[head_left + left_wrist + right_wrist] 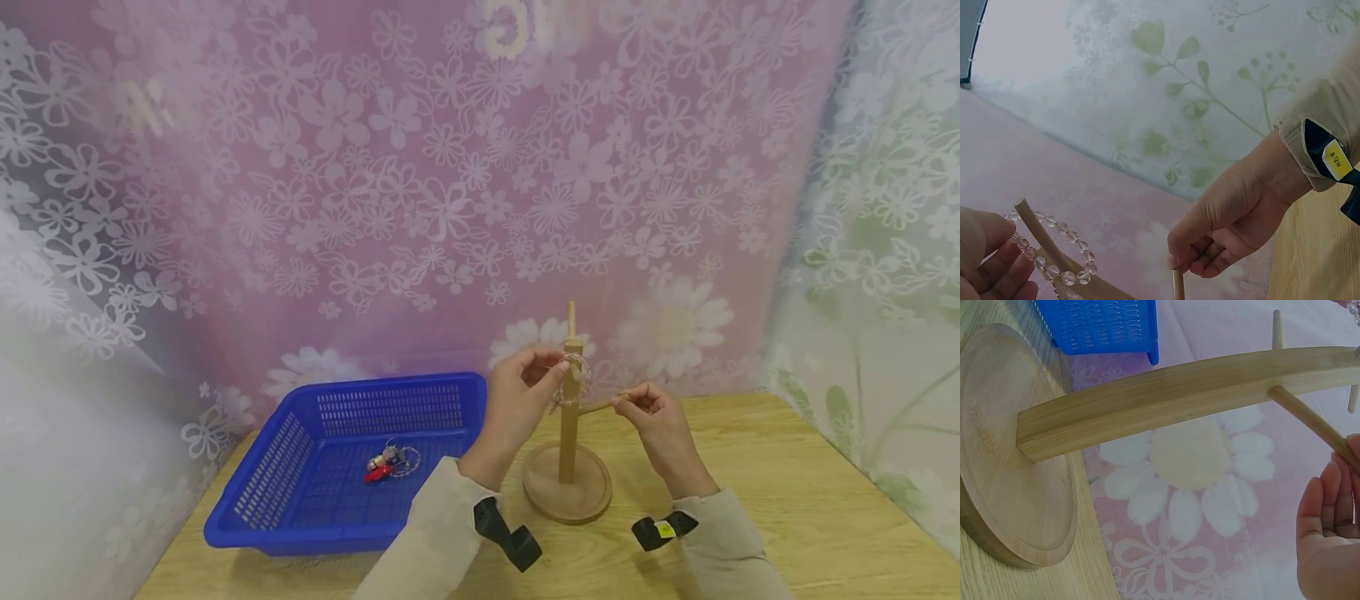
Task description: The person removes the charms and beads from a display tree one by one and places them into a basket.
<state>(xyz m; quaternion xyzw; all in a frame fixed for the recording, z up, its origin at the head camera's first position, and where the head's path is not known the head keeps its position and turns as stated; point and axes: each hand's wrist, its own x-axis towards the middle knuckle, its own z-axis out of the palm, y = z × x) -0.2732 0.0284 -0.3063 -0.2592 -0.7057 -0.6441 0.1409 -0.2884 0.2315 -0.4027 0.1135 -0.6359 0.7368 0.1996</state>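
A wooden rack (568, 450) stands upright on a round base, with pegs on its post. My left hand (517, 408) is at the upper post and pinches a bracelet of clear beads (1068, 278) between thumb and fingers. In the left wrist view, the bracelet loops around a wooden peg (1038, 232). My right hand (663, 429) pinches the end of a lower side peg (1310, 419) with thumb and fingertips. Beads also show lower on the post, but how they hang is too small to tell.
A blue plastic basket (345, 533) stands left of the rack on the wooden table (795, 492). Inside lie a beaded loop (407, 462) and a small red item (378, 474). A flower-patterned sheet (450, 208) hangs behind the table.
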